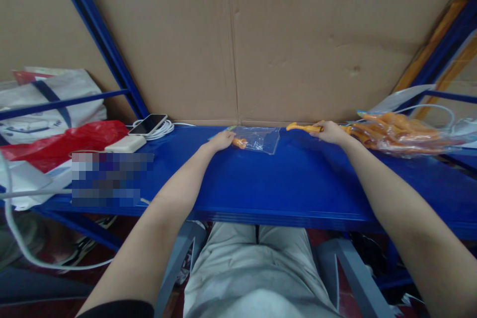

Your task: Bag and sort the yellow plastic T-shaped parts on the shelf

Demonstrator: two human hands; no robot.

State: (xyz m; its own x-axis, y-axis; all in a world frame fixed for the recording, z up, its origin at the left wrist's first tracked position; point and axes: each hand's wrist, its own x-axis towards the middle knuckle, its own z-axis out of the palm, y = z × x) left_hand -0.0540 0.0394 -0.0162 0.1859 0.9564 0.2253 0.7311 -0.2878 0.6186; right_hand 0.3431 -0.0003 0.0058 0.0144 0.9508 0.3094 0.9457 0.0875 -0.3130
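My left hand (223,140) is closed on the left end of a clear plastic bag (264,140) that lies flat near the back of the blue tabletop. Inside the bag, beside my fingers, shows a short orange piece (240,143). To the right, my right hand (328,132) grips a long, thin orange item (300,127), whose bent end points left; its exact kind cannot be made out. Just beyond that hand is a larger clear bag (398,134) full of similar orange pieces.
A blue metal table (238,184) backs onto a cardboard wall (290,44). At left lie a phone (151,124) on a coiled white cable (160,131), a white box (125,144), a red plastic bag (93,136) and a cloth bag (80,94). Blue posts (108,35) frame the sides.
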